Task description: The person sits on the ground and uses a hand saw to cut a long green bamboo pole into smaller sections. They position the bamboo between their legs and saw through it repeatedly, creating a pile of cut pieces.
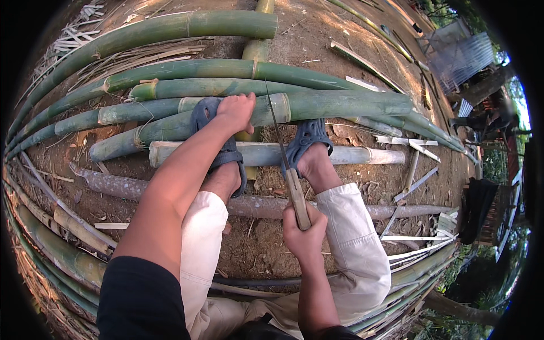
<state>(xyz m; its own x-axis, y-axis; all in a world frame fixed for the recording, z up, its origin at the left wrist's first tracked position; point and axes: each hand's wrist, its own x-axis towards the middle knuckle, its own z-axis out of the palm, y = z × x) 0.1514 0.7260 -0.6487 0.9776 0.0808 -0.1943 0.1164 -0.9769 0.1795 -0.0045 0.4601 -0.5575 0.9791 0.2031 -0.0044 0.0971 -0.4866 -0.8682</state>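
My right hand is closed round the wooden handle of a hand saw. The narrow saw blade runs away from me and lies across a thick green bamboo pole, just left of a pale node ring. Left of the blade, my left hand grips the top of the same pole, its fingers curled over the far side. A dark clog on my left foot presses on the pole. My right clog stands against its near side.
A shorter bamboo length lies beneath my feet, with a rough brown log nearer me. More green poles stretch out beyond. Split strips and further bamboo lie at both sides on bare earth. Corrugated sheeting stands far right.
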